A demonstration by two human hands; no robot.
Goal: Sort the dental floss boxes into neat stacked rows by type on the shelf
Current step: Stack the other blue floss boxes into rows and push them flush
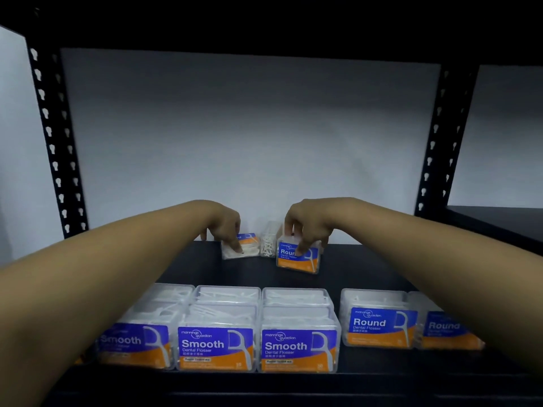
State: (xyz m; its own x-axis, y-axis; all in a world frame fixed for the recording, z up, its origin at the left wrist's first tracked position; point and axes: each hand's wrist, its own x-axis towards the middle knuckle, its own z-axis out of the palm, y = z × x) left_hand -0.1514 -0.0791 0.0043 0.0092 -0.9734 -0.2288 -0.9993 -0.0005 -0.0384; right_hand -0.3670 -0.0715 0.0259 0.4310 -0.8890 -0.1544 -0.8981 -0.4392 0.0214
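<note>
My right hand (308,227) reaches to the back of the black shelf (361,268) and grips a clear Round floss box (298,258) from above, fingers over its front label. My left hand (224,227) rests a fingertip on a floss box lying flat (241,248) to its left. A third clear box (269,240) stands on edge between them. Along the front edge, Smooth boxes (216,345) stand in stacked rows on the left. Round boxes (382,326) stand on the right.
Black perforated uprights (55,142) (440,136) frame the bay, with a white wall behind. A dark shelf board (264,36) hangs overhead. Another shelf section (496,221) continues to the right.
</note>
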